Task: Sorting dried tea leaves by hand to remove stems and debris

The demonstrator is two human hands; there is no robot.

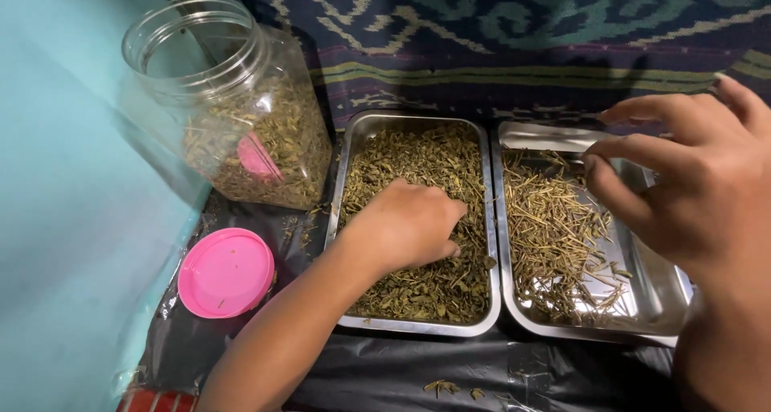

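Two steel trays lie side by side on black plastic. The left tray (344, 159) is full of dried green leaves (418, 159). My left hand (405, 223) rests palm down in those leaves, fingers curled into the pile. The right tray (662, 291) holds a loose heap of thin dry stems (554, 235). My right hand (691, 183) hovers above that tray's far right side, fingers spread and slightly bent, fingertips pointing left. I cannot tell whether a small stem is pinched between its fingers.
A clear plastic jar (233, 99), lidless and tilted, holds dried leaves and a pink scoop (259, 159) at the back left. Its pink lid (226, 271) lies in front. A teal wall stands at left, patterned dark cloth behind. Leaf crumbs (450, 388) dot the black sheet.
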